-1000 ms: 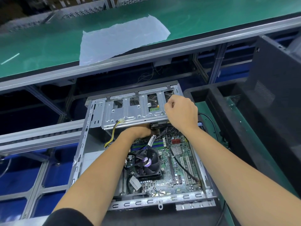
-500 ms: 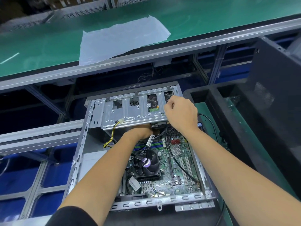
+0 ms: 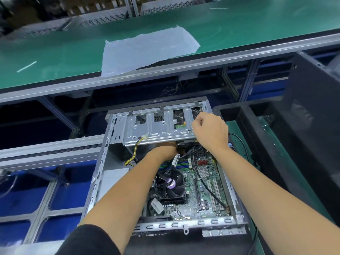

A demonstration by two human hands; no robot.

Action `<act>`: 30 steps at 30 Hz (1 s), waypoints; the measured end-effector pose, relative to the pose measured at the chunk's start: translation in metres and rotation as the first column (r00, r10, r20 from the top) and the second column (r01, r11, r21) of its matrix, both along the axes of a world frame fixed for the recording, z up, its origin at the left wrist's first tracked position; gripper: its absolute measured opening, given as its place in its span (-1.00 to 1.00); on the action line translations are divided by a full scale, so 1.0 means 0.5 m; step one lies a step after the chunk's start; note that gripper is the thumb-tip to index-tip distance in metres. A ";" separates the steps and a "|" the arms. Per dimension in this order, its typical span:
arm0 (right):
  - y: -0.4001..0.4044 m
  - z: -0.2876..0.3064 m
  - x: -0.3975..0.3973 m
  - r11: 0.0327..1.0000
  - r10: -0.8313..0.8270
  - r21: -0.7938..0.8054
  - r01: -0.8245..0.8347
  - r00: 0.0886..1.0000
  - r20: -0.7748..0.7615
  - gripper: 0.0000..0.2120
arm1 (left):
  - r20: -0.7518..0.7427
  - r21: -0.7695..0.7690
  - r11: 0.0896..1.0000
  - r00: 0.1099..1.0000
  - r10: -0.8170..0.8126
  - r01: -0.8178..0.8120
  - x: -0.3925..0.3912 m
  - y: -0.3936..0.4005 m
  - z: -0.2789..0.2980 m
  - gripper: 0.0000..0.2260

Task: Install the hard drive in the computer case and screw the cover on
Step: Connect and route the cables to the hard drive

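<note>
- Your right hand [image 3: 209, 133] sits curled at the right end of the drive cage [image 3: 158, 129], fingers bent over its edge — whether they grip anything, I cannot tell.
- Your left hand [image 3: 162, 151] reaches under the cage; its fingers are hidden.
- The hard drive [image 3: 184, 143] shows only as a dark edge under the cage, inside the open computer case [image 3: 95, 181].

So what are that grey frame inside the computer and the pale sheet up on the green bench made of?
The grey frame looks like bare stamped sheet metal: dull silver, with punched holes and folded edges. The pale sheet seems to be thin plastic film, perhaps a bag: translucent, crinkled, ragged at the edges. The green bench looks like a matte rubbery mat, though that's a guess.
</note>
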State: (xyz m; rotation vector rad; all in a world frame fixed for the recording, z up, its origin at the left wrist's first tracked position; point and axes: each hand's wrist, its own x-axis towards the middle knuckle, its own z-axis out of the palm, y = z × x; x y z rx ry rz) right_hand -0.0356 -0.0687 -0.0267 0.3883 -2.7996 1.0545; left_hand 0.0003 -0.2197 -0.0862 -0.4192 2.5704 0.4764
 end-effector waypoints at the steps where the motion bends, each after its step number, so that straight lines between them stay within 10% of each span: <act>1: -0.001 0.000 0.000 1.000 0.002 0.001 -0.002 1.000 -0.002 -0.80 | -0.027 0.029 0.999 1.000 0.016 -0.015 0.011 -0.007 0.004 -0.82; 15: 0.001 -0.002 0.000 1.000 0.019 0.008 -0.019 1.000 -0.008 -0.79 | 0.101 -0.255 0.932 0.952 0.289 -0.256 0.040 -0.078 0.043 -0.64; 19: 0.001 -0.002 -0.002 0.999 0.014 0.030 -0.013 1.000 -0.018 -0.80 | 0.268 0.463 0.725 0.860 0.435 -0.511 0.040 -0.070 0.059 -0.50; 22: -0.001 -0.002 -0.002 0.999 0.011 0.035 -0.010 1.000 -0.024 -0.81 | 0.334 -0.035 0.996 0.939 0.087 -0.080 0.059 -0.081 0.050 -0.44; 25: -0.001 -0.001 -0.002 0.999 0.009 0.034 -0.008 1.000 -0.028 -0.81 | 0.210 -0.393 0.887 0.963 -0.170 0.242 0.072 -0.074 0.051 -0.77; 30: -0.003 0.000 0.001 0.999 0.004 0.036 -0.003 0.999 -0.032 -0.81 | 0.191 -0.394 0.901 0.975 -0.111 0.180 0.075 -0.089 0.059 -0.75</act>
